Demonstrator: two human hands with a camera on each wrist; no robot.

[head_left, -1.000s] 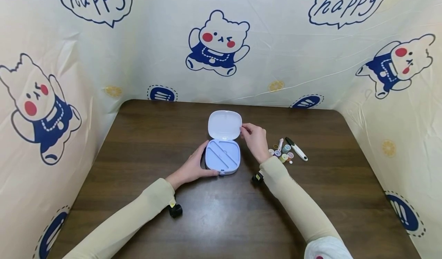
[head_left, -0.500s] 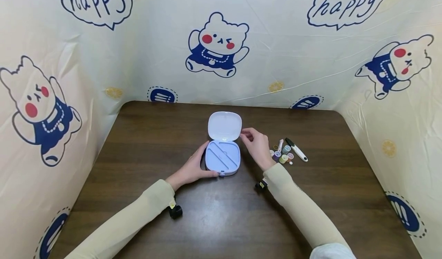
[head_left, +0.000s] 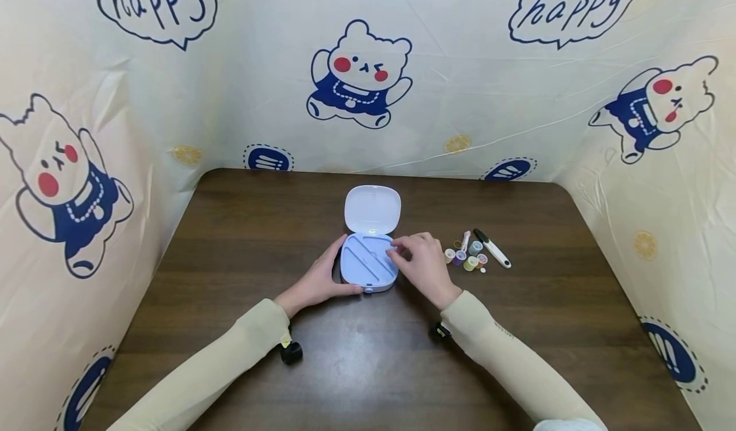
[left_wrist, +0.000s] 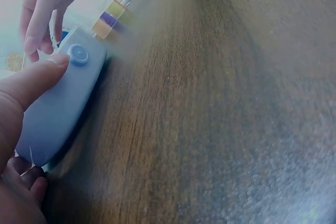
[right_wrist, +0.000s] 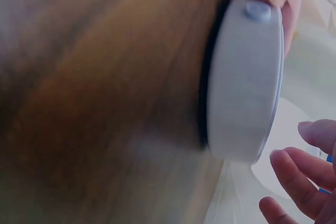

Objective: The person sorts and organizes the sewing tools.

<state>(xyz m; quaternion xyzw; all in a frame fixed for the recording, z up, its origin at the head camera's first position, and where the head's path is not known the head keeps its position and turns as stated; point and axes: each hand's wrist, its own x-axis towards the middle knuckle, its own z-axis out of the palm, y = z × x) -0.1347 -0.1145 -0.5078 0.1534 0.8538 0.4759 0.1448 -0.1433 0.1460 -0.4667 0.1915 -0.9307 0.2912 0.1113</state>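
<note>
An open blue box sits mid-table, a hand at each side.
Its lid is tipped back on the far side, so lid and tray together run near to far. The left hand grips the left side, thumb beside the front button. The box lies left of the right hand, whose loosely bent fingers, seemingly holding nothing, are at the tray's far-right edge; contact is unclear. Farther right are small spools and a slim black-and-white tool.
</note>
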